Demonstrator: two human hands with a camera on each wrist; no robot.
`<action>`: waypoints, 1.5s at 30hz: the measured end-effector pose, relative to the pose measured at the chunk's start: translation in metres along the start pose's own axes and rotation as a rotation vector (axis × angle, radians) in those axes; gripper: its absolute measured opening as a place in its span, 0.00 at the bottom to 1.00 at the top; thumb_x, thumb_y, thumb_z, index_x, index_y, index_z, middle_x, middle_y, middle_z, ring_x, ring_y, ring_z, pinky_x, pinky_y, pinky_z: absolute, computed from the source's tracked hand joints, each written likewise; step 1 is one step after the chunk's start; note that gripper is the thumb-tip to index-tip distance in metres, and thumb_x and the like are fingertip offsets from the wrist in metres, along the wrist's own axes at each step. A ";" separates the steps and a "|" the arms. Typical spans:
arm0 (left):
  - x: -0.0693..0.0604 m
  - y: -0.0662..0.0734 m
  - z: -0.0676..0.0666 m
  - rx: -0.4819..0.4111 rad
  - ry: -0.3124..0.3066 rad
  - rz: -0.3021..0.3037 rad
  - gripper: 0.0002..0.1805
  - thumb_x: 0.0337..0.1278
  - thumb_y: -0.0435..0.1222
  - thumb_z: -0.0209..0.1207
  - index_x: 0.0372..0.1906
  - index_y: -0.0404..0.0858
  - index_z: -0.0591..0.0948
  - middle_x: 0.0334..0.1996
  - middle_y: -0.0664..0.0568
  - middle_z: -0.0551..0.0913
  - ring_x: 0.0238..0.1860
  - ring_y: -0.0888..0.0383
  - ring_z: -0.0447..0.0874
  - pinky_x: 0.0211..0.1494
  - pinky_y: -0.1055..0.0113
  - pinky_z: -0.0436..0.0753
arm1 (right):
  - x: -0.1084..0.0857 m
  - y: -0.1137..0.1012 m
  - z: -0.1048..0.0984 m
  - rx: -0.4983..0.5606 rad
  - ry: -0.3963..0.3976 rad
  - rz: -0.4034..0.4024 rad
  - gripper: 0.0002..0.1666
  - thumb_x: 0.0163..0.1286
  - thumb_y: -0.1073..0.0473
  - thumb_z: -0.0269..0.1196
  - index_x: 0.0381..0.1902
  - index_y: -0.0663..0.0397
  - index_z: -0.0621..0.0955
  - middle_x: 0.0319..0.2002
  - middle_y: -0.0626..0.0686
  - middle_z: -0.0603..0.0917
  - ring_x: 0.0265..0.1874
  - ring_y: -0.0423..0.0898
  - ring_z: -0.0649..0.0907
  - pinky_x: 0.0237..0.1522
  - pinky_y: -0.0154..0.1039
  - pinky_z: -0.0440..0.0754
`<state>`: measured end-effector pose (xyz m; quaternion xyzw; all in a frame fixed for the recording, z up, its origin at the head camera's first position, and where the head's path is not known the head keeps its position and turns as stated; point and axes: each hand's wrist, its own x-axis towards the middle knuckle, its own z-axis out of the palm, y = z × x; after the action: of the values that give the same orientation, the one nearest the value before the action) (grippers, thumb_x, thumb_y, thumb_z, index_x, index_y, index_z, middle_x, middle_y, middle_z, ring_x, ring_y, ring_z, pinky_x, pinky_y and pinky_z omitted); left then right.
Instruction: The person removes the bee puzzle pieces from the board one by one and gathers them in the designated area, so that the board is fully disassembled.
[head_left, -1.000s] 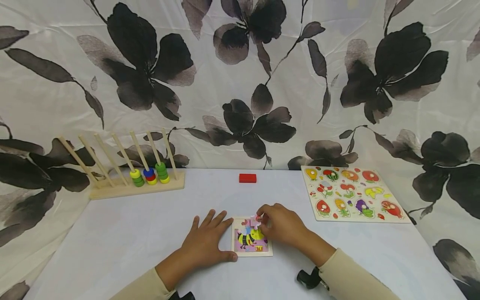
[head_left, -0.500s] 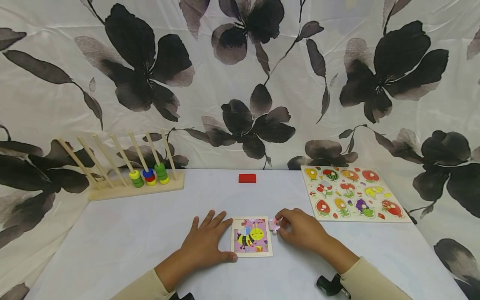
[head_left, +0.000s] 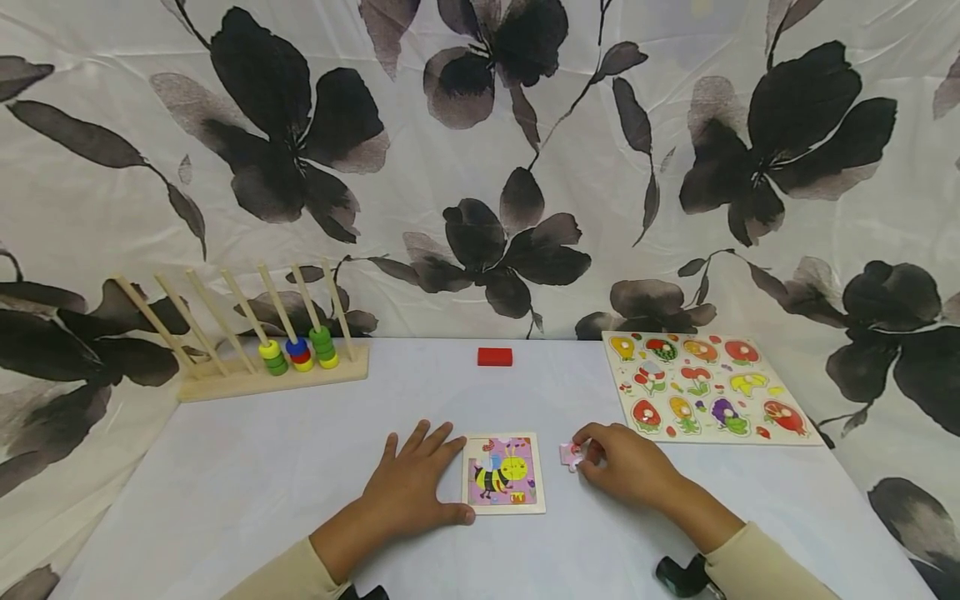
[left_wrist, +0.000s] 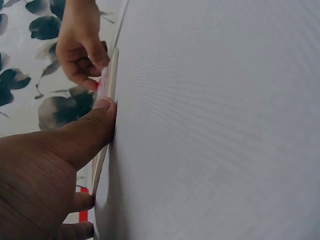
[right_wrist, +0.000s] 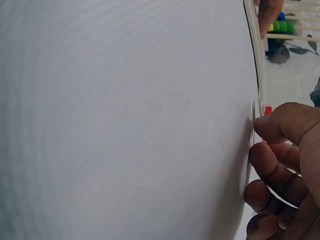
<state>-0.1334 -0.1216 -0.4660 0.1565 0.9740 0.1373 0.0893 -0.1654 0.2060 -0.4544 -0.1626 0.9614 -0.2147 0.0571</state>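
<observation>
The right hand [head_left: 626, 467] pinches a pale pink jigsaw piece [head_left: 567, 456] between thumb and fingers, just beside the right edge of a small framed bee puzzle [head_left: 541, 475] and apart from it; whether the piece touches the white surface [head_left: 300, 458] cannot be told. The left hand [head_left: 408, 487] lies with its fingers spread and straight, the index fingertip and thumb touching the frame's left side. Farther back stand a wooden peg stacker [head_left: 273, 383] with coloured rings [head_left: 321, 337] at left, a red block [head_left: 495, 357] and, at right, a fruit puzzle board [head_left: 705, 398].
</observation>
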 end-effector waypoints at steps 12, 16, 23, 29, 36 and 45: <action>0.000 0.000 -0.001 0.007 0.000 -0.005 0.57 0.37 0.68 0.73 0.76 0.50 0.71 0.78 0.49 0.63 0.80 0.39 0.49 0.72 0.27 0.46 | 0.000 0.004 -0.003 0.039 -0.060 0.016 0.15 0.62 0.58 0.73 0.47 0.44 0.85 0.25 0.39 0.75 0.25 0.39 0.73 0.27 0.37 0.72; 0.000 0.001 -0.001 0.007 0.001 -0.006 0.57 0.37 0.68 0.73 0.76 0.50 0.71 0.78 0.49 0.63 0.80 0.40 0.49 0.73 0.27 0.46 | 0.000 0.004 -0.004 0.046 -0.074 0.024 0.15 0.62 0.58 0.73 0.47 0.44 0.85 0.25 0.40 0.75 0.25 0.39 0.74 0.27 0.37 0.72; 0.000 0.001 -0.003 0.010 0.005 -0.005 0.57 0.36 0.69 0.73 0.75 0.50 0.71 0.78 0.49 0.63 0.80 0.40 0.50 0.72 0.27 0.46 | 0.002 0.004 -0.007 0.044 -0.089 0.010 0.15 0.62 0.59 0.73 0.47 0.45 0.85 0.25 0.40 0.75 0.25 0.39 0.74 0.28 0.37 0.72; 0.000 0.001 -0.004 0.005 0.004 -0.004 0.57 0.36 0.69 0.73 0.75 0.49 0.71 0.78 0.49 0.63 0.80 0.39 0.50 0.72 0.27 0.47 | 0.003 0.004 -0.007 0.042 -0.093 -0.009 0.15 0.62 0.59 0.73 0.47 0.46 0.85 0.25 0.40 0.75 0.25 0.39 0.74 0.27 0.37 0.72; 0.000 0.001 -0.005 0.001 0.002 -0.004 0.57 0.37 0.68 0.73 0.75 0.49 0.71 0.78 0.49 0.63 0.80 0.39 0.50 0.72 0.27 0.46 | 0.004 0.003 -0.007 0.050 -0.100 -0.008 0.14 0.63 0.60 0.72 0.46 0.46 0.85 0.25 0.40 0.75 0.25 0.39 0.74 0.27 0.37 0.72; 0.000 0.001 -0.005 0.007 -0.002 -0.008 0.57 0.36 0.69 0.73 0.75 0.50 0.71 0.78 0.49 0.63 0.79 0.39 0.50 0.72 0.27 0.47 | 0.007 -0.003 -0.009 0.034 -0.095 -0.014 0.15 0.62 0.60 0.72 0.47 0.46 0.85 0.25 0.41 0.75 0.26 0.40 0.74 0.27 0.37 0.72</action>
<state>-0.1341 -0.1219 -0.4615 0.1530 0.9750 0.1335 0.0901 -0.1726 0.2041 -0.4455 -0.1785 0.9526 -0.2233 0.1037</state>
